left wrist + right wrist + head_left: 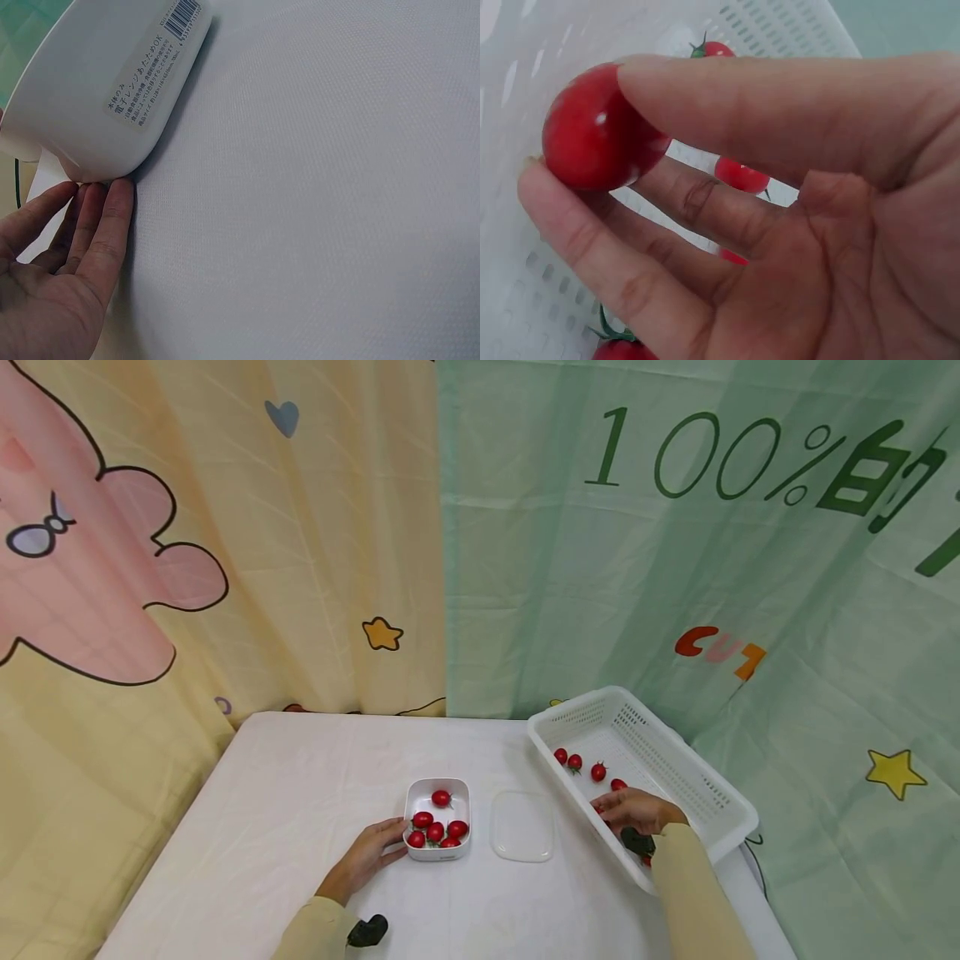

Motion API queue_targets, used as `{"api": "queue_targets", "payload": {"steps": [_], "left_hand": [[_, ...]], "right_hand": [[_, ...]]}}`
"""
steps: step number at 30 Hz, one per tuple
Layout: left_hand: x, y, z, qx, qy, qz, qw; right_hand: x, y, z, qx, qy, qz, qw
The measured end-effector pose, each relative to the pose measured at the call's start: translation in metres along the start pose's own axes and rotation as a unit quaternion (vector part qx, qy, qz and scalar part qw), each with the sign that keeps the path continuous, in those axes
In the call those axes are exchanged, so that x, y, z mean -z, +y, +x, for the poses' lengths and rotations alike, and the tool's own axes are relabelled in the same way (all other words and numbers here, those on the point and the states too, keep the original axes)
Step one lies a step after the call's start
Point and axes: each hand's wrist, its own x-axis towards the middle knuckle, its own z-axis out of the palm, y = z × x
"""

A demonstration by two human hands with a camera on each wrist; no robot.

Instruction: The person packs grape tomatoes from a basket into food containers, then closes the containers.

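In the right wrist view, my right hand (802, 232) pinches a cherry tomato (592, 131) between thumb and fingertips. That hand (636, 811) is inside the white perforated basket (697, 768), near its left long side. More cherry tomatoes (597, 772) lie along that side, with stems on some. Fairly straight fingers of my left hand (369, 857) touch the left side of a small white square container (437, 855). The left wrist view shows the fingertips (120, 187) at the container's lower corner, beside its printed label. Several red tomatoes (435, 832) sit in the container, mostly toward the near side.
A clear, rounded-square lid (522, 827) lies flat on the table between container and basket. White cloth covers the table (300, 793). Printed curtains (337, 527) hang behind it and to the sides. A dark cord (759, 868) hangs by the table's right edge.
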Motion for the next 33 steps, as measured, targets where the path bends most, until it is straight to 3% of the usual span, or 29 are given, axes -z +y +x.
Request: {"api": "queue_targets", "payload": {"steps": [10, 21, 33], "left_hand": [[0.001, 0.000, 0.000, -0.003, -0.011, -0.002, 0.9999], [0.001, -0.001, 0.001, -0.002, 0.003, -0.002, 1.0000], [0.000, -0.002, 0.002, -0.004, 0.006, -0.002, 1.0000]], "right_hand": [[-0.010, -0.014, -0.007, 0.016, 0.048, 0.033, 0.998], [-0.016, -0.025, -0.009, 0.048, 0.107, -0.004, 0.993], [-0.026, -0.037, -0.015, 0.064, 0.158, -0.006, 0.985]]}}
